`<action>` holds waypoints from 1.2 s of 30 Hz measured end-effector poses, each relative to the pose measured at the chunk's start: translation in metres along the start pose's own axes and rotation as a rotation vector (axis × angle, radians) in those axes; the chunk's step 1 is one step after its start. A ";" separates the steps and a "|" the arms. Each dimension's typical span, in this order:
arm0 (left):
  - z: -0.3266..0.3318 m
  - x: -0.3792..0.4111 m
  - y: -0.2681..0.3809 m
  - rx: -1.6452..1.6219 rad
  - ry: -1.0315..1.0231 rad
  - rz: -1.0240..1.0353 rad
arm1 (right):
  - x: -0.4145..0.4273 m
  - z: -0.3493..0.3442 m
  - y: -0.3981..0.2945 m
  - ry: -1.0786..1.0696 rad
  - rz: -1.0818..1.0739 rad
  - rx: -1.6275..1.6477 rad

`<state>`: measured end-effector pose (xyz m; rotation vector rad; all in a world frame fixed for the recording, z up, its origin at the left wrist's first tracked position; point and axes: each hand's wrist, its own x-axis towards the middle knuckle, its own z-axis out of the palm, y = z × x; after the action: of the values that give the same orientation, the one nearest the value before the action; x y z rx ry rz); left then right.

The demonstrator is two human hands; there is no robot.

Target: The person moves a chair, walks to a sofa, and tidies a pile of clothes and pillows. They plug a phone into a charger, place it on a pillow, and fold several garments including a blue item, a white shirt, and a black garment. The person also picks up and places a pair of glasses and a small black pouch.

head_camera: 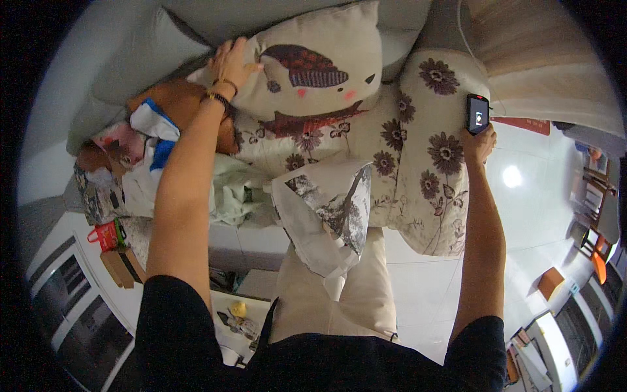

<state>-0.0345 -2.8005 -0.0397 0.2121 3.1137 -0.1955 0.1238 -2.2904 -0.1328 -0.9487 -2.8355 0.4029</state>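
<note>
My left hand (232, 63) is at the left edge of a cream cushion (318, 44), its thumb over the front and its fingertips partly hidden. The cushion, printed with a cartoon face in a dark patterned hat, leans on the sofa back. My right hand (480, 144) holds a black smartphone (478, 115) upright by its lower end, above the sofa's right edge. The phone's screen is lit with a small symbol. A grey-and-white printed cloth or bag (318, 206) lies crumpled in front of my knees.
A flower-patterned cover (416, 147) spreads over the seat and right armrest. Left of it lie a brown cushion (171, 100) and a pale green cloth (235, 191). A thin white cable (465, 39) hangs by the curtain (539, 59). A cardboard box (120, 267) stands at left.
</note>
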 end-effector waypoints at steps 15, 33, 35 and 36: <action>-0.026 0.015 0.015 -0.367 0.446 0.143 | 0.021 0.009 -0.012 0.077 -0.233 -0.043; 0.116 -0.340 0.045 -0.552 -0.176 -0.378 | 0.004 -0.004 -0.054 0.017 -0.058 -0.258; 0.130 -0.346 0.050 -0.617 -0.354 -0.623 | -0.012 -0.010 -0.056 0.131 -0.089 -0.235; 0.143 -0.355 0.049 -0.651 -0.401 -0.719 | -0.025 -0.012 -0.057 0.117 -0.114 -0.114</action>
<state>0.3248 -2.8179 -0.1791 -0.8322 2.5289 0.6713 0.1138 -2.3468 -0.1061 -0.7961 -2.8134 0.1687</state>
